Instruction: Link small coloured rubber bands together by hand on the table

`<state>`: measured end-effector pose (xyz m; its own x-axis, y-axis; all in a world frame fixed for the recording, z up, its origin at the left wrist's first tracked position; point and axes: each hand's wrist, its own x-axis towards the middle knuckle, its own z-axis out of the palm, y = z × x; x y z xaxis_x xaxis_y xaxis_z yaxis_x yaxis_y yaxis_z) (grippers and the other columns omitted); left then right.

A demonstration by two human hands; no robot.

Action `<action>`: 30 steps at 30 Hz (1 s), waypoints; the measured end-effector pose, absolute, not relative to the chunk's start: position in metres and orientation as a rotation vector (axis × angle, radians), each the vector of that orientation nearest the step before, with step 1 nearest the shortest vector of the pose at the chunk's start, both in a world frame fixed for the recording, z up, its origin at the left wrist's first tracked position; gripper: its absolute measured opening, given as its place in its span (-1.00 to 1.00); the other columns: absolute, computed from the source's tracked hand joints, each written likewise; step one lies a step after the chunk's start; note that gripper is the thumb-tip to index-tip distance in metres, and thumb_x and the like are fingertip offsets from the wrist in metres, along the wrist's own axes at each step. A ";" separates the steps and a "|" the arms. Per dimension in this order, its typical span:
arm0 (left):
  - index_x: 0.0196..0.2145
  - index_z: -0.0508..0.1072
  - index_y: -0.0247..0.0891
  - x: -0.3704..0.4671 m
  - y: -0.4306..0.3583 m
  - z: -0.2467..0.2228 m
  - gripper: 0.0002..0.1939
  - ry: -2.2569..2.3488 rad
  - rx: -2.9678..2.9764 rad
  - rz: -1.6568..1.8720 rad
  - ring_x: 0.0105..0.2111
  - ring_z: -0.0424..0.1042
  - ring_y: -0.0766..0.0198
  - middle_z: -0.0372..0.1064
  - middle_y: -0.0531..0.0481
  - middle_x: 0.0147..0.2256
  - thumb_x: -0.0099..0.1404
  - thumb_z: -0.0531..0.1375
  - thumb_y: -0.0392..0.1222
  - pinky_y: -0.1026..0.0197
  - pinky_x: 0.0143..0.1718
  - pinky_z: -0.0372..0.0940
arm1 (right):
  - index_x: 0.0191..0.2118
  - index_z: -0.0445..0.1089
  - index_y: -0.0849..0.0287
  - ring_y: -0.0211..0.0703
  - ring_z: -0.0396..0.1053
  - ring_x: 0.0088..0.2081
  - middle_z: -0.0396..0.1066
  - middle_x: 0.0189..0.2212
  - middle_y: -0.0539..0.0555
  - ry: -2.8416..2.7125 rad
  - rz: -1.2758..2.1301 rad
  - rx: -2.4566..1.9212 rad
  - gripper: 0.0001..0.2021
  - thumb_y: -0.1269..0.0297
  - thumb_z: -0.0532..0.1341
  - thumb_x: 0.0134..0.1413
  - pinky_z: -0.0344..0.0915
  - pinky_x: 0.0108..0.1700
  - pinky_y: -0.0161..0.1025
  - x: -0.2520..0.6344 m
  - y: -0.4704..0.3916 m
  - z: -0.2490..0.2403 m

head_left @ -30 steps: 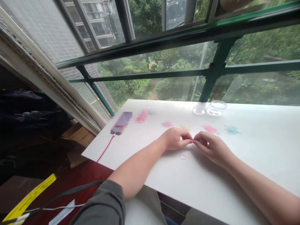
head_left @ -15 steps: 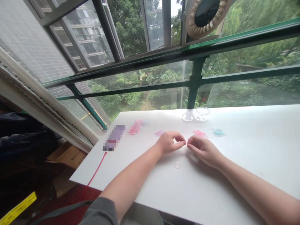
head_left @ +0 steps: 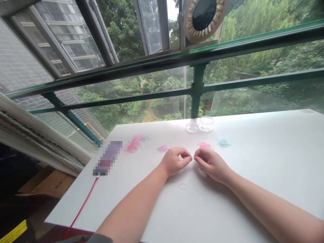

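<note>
Over the white table (head_left: 253, 162), my left hand (head_left: 176, 161) pinches thumb and forefinger together. My right hand (head_left: 211, 164) makes a similar pinch just beside it, the fingertips nearly touching. Whatever lies between the fingertips is too small to make out. A thin, pale loop (head_left: 182, 186) rests on the table below my hands. Behind my right hand is a pile of pink loops (head_left: 205, 145), with teal loops (head_left: 223, 143) to its right. A small purple pile (head_left: 162, 148) lies behind my left hand, and a larger pink and mixed pile (head_left: 134, 143) is farther left.
Two clear round containers (head_left: 206, 124) (head_left: 191, 128) stand at the table's back edge. A blurred-out purple device (head_left: 108, 158) with a red cord (head_left: 82, 206) lies at the left. Beyond the table are a green railing (head_left: 197, 87) and windows; a cardboard box (head_left: 52, 182) sits lower left.
The view has shifted, so the table and everything on it appear farther left. My hands keep their pinched poses close together, with the fingertips still nearly meeting.
</note>
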<state>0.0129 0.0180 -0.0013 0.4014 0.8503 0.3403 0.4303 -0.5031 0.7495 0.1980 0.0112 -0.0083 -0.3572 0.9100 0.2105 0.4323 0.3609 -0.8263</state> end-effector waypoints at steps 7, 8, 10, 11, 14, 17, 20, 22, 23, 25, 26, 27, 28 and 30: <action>-0.43 0.50 -0.28 0.011 0.020 -0.006 -0.89 1.074 2.084 1.082 -0.42 0.35 0.35 0.46 -0.01 -0.44 0.15 0.20 -0.20 0.30 -0.33 0.25 | -0.41 0.26 0.16 -0.28 0.16 -0.53 0.24 -0.57 -0.04 -1.944 0.931 -1.169 -0.82 0.18 0.07 0.11 0.12 -0.46 -0.29 0.200 0.011 -0.008; -0.43 0.51 -0.28 0.011 0.020 -0.006 -0.89 1.072 2.080 1.100 -0.43 0.34 0.35 0.46 -0.01 -0.44 0.14 0.21 -0.21 0.30 -0.33 0.25 | -0.41 0.26 0.16 -0.28 0.16 -0.53 0.23 -0.57 -0.05 -1.944 0.934 -1.168 -0.82 0.18 0.07 0.12 0.12 -0.46 -0.29 0.200 0.011 -0.007; -0.45 0.50 -0.28 0.010 0.020 -0.006 -0.91 1.072 2.082 1.114 -0.44 0.34 0.35 0.45 0.00 -0.46 0.11 0.23 -0.22 0.29 -0.34 0.25 | -0.41 0.26 0.16 -0.28 0.17 -0.52 0.23 -0.56 -0.04 -1.948 0.933 -1.161 -0.81 0.18 0.07 0.12 0.12 -0.44 -0.29 0.200 0.011 -0.006; -0.47 0.50 -0.27 0.010 0.020 -0.006 -0.92 1.076 2.088 1.114 -0.45 0.34 0.35 0.45 0.01 -0.47 0.09 0.23 -0.22 0.29 -0.34 0.24 | -0.41 0.26 0.16 -0.28 0.17 -0.52 0.23 -0.55 -0.04 -1.950 0.937 -1.157 -0.82 0.18 0.07 0.12 0.13 -0.44 -0.29 0.200 0.011 -0.006; -0.51 0.47 -0.28 0.009 0.018 -0.003 -0.95 1.094 2.111 1.093 -0.45 0.34 0.34 0.43 0.02 -0.49 0.07 0.24 -0.25 0.28 -0.34 0.23 | -0.42 0.24 0.16 -0.28 0.15 -0.53 0.22 -0.55 -0.04 -1.953 0.957 -1.140 -0.83 0.20 0.07 0.12 0.12 -0.45 -0.29 0.199 0.010 -0.005; -0.52 0.45 -0.27 0.008 0.016 0.000 -0.96 1.083 2.150 1.046 -0.43 0.34 0.34 0.42 0.03 -0.50 0.06 0.22 -0.28 0.27 -0.33 0.22 | -0.42 0.23 0.15 -0.26 0.15 -0.51 0.21 -0.55 -0.03 -1.979 0.913 -1.097 -0.85 0.24 0.06 0.12 0.14 -0.43 -0.28 0.198 0.008 -0.005; -0.53 0.42 -0.27 0.005 0.016 0.003 -0.95 1.072 2.182 1.014 -0.42 0.34 0.33 0.40 0.04 -0.49 0.06 0.19 -0.30 0.27 -0.32 0.20 | -0.43 0.21 0.14 -0.23 0.17 -0.48 0.22 -0.54 -0.02 -1.986 0.823 -1.090 -0.86 0.27 0.05 0.12 0.15 -0.39 -0.27 0.199 0.010 -0.005; -0.53 0.40 -0.28 0.001 0.017 0.003 -0.95 1.100 2.169 1.039 -0.42 0.33 0.33 0.39 0.04 -0.49 0.06 0.18 -0.31 0.27 -0.32 0.20 | -0.44 0.19 0.13 -0.20 0.21 -0.43 0.22 -0.53 -0.01 -1.939 0.760 -1.122 -0.86 0.27 0.04 0.12 0.17 -0.34 -0.26 0.203 0.013 -0.005; -0.53 0.39 -0.28 -0.002 0.019 0.003 -0.95 1.124 2.150 1.065 -0.42 0.32 0.33 0.38 0.04 -0.50 0.06 0.18 -0.31 0.27 -0.33 0.19 | -0.45 0.18 0.13 -0.18 0.23 -0.40 0.23 -0.53 -0.01 -1.898 0.734 -1.142 -0.85 0.27 0.03 0.13 0.17 -0.32 -0.25 0.204 0.015 -0.005; -0.52 0.38 -0.29 -0.006 0.021 0.002 -0.95 1.174 2.102 1.124 -0.43 0.31 0.34 0.37 0.04 -0.50 0.07 0.17 -0.30 0.28 -0.34 0.19 | -0.44 0.16 0.12 -0.16 0.26 -0.35 0.23 -0.52 -0.01 -1.813 0.698 -1.175 -0.85 0.26 0.02 0.14 0.18 -0.28 -0.25 0.207 0.017 -0.005; -0.52 0.38 -0.29 -0.007 0.021 0.001 -0.95 1.192 2.084 1.148 -0.44 0.31 0.34 0.36 0.04 -0.50 0.07 0.17 -0.29 0.28 -0.34 0.20 | -0.44 0.15 0.12 -0.15 0.26 -0.35 0.23 -0.52 -0.01 -1.795 0.689 -1.186 -0.85 0.25 0.01 0.14 0.19 -0.28 -0.25 0.207 0.017 -0.005; -0.52 0.39 -0.29 -0.007 0.021 0.000 -0.95 1.202 2.075 1.163 -0.44 0.31 0.34 0.36 0.04 -0.50 0.07 0.17 -0.29 0.28 -0.34 0.20 | -0.44 0.15 0.12 -0.16 0.26 -0.37 0.22 -0.52 -0.01 -1.811 0.691 -1.189 -0.84 0.24 0.01 0.14 0.19 -0.30 -0.26 0.206 0.015 -0.005; -0.52 0.39 -0.30 -0.006 0.020 -0.001 -0.96 1.199 2.078 1.162 -0.44 0.31 0.35 0.36 0.04 -0.50 0.07 0.17 -0.30 0.28 -0.34 0.20 | -0.44 0.14 0.12 -0.17 0.24 -0.40 0.21 -0.54 -0.01 -1.846 0.690 -1.181 -0.84 0.24 0.01 0.14 0.18 -0.32 -0.26 0.204 0.013 -0.005; -0.52 0.40 -0.29 -0.003 0.018 -0.004 -0.96 1.148 2.112 1.117 -0.44 0.32 0.35 0.37 0.04 -0.50 0.07 0.19 -0.29 0.29 -0.34 0.20 | -0.43 0.17 0.12 -0.18 0.21 -0.45 0.24 -0.52 0.00 -2.051 0.760 -1.127 -0.84 0.23 0.01 0.15 0.18 -0.37 -0.26 0.201 0.007 -0.007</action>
